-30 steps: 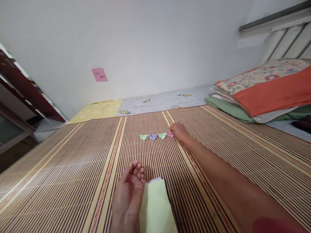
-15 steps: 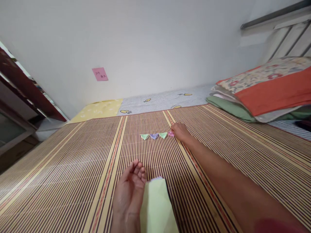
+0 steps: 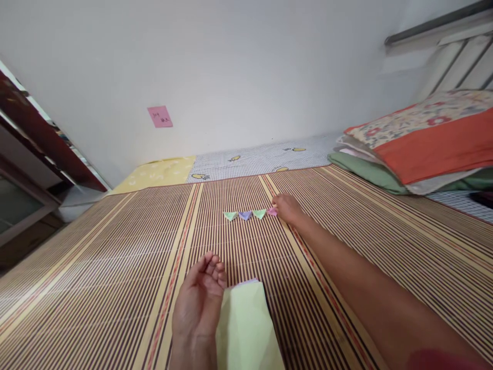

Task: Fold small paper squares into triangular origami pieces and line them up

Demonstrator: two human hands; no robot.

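Out over the mat, my right hand [image 3: 287, 208] has its fingers closed at a pink folded paper piece [image 3: 272, 211], partly hidden by the fingertips. This piece sits at the right end of a row of small folded paper triangles: a green one [image 3: 259, 214], a purple one [image 3: 245, 215] and another green one [image 3: 230, 216], all pointing toward me. My left hand [image 3: 202, 293] is palm up with loosely curled fingers and nothing in it. Beside it lies a stack of pale green paper [image 3: 250, 329], with a pinkish sheet edge showing at its far end.
A striped bamboo mat [image 3: 115, 267] covers the bed. Folded bedding with an orange and floral cover [image 3: 435, 144] is piled at the right. Along the white wall runs checked cloth [image 3: 254, 156] beside yellow cloth [image 3: 157, 172]. A pink note [image 3: 160, 117] is on the wall.
My left hand has shifted slightly left, away from the paper stack. The right hand stays at the pink piece, and the row looks the same.
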